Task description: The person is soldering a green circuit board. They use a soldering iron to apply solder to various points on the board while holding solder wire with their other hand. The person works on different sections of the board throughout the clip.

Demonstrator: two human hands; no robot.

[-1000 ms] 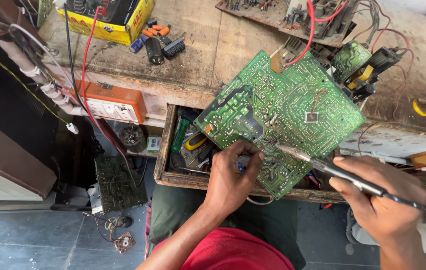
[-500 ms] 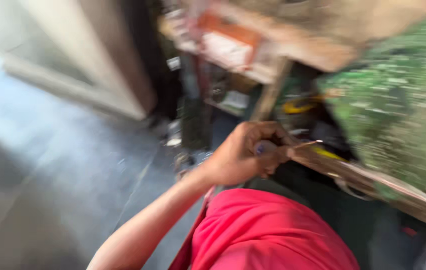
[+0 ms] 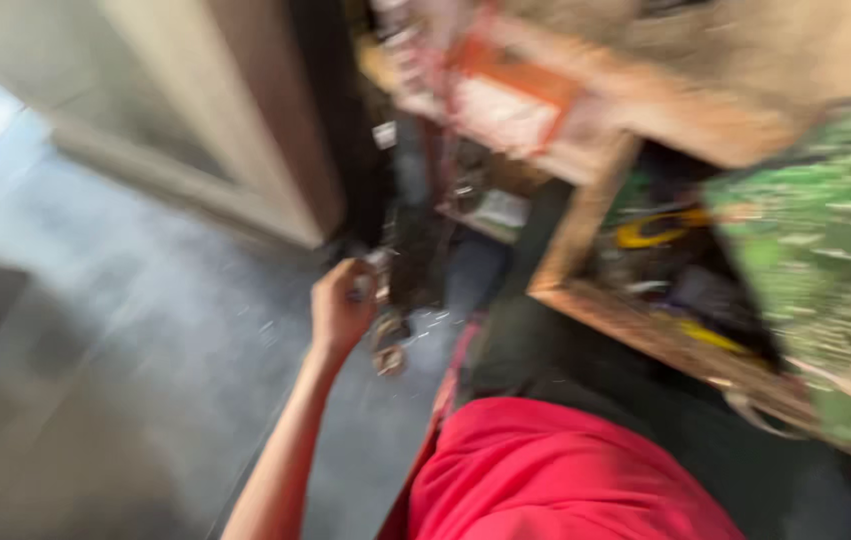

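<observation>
Down beside the desk (image 3: 645, 110), the left hand (image 3: 342, 308) hangs out over the grey floor (image 3: 125, 330), fingers curled closed around something small and pale at its fingertips; the blur is too heavy to tell what it is. The arm stretches away from the body, so the hand seems to be carrying the bit clear of the work, or reaching toward the small round parts (image 3: 388, 345) lying on the floor just beside it. The right hand is out of the picture, so nothing can be said of its grip.

The green circuit board (image 3: 825, 260) sits at the right edge of the view, propped over the open wooden drawer (image 3: 635, 330) under the desk's front edge, tilted so its face is up toward the person. Inside the drawer a yellow loop (image 3: 657, 230) of some tool or cable lies among dark clutter. An orange and white box (image 3: 510, 100) rests on a ledge below the desk top, near its left corner. The red garment (image 3: 555, 475) fills the bottom of the frame.

Compared with half a second ago, the left hand has left the drawer's edge, where it pinched a thin wire-like piece near the board, and now sits lower and further left over the floor. A second ago both hands were at the board, the right one gripping a soldering iron; the view has since swung left
</observation>
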